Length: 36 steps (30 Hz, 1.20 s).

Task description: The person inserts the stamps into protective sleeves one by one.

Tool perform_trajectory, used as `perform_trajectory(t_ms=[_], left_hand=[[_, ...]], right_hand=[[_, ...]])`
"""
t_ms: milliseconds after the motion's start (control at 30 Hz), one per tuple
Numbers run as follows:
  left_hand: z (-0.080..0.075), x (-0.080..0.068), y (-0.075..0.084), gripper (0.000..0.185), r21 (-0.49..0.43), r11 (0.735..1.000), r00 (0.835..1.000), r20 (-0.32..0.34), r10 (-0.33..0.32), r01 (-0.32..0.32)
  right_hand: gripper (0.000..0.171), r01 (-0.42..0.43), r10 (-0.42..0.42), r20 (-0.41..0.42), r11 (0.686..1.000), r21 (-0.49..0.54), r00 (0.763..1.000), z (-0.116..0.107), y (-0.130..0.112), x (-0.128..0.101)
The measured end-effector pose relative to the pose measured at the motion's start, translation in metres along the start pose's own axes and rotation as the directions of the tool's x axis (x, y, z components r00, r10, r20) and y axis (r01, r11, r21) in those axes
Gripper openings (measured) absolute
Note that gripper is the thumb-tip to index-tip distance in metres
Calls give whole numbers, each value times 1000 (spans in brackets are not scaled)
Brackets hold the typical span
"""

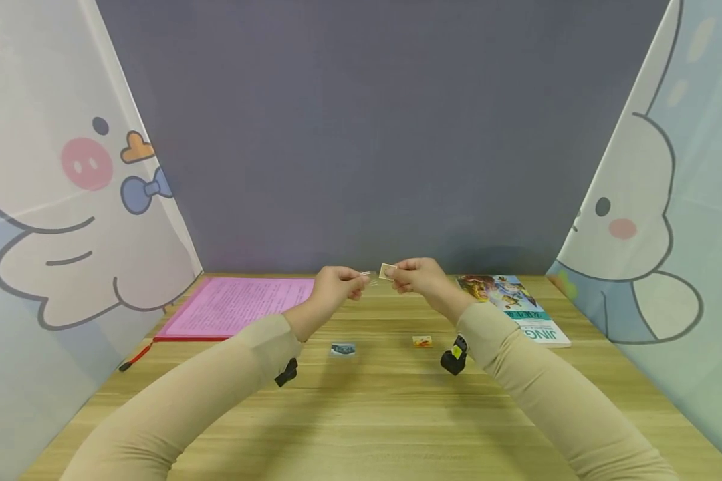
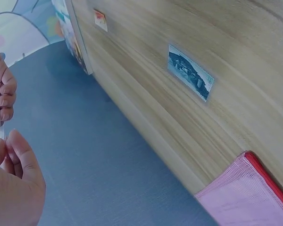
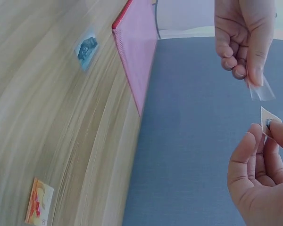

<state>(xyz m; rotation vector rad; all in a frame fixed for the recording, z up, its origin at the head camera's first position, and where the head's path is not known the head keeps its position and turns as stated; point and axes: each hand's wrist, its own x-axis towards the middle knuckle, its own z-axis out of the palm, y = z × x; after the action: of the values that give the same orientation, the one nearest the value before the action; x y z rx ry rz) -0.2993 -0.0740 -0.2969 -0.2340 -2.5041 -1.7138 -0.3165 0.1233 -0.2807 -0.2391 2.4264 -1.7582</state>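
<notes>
Two hands hold a stamp and a clear sleeve above the table

Both hands are raised over the far part of the wooden table, close to each other but not touching. The left hand pinches a small transparent sleeve between thumb and forefinger; in the right wrist view it hangs down from the fingertips, so its lower end is free. The right hand pinches a small stamp by one edge, with the rest of the stamp standing out toward the sleeve. I judge that this grip by the edge leaves most of the stamp free to meet the sleeve, and that the hands are lifted so the thin pieces are easy to see against the grey wall.

Two more stamps lie flat on the table below the hands, well apart from each other: a dark blue stamp under the left forearm side and an orange stamp nearer the right wrist. They lie face up, probably so each can be picked up quickly.

A pink folder lies at the left back of the table, with a red pen near its front corner. A picture book lies at the right back. These are all off to the sides of the place where the hands work
</notes>
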Motion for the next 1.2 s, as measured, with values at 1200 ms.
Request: perform_trajectory(t_ms=[1200], left_hand=[[2,0,5,16,-91,992,996,-14,-92,91]], right_hand=[[22,47,-42,-31,977,207,999,13,-2,2]])
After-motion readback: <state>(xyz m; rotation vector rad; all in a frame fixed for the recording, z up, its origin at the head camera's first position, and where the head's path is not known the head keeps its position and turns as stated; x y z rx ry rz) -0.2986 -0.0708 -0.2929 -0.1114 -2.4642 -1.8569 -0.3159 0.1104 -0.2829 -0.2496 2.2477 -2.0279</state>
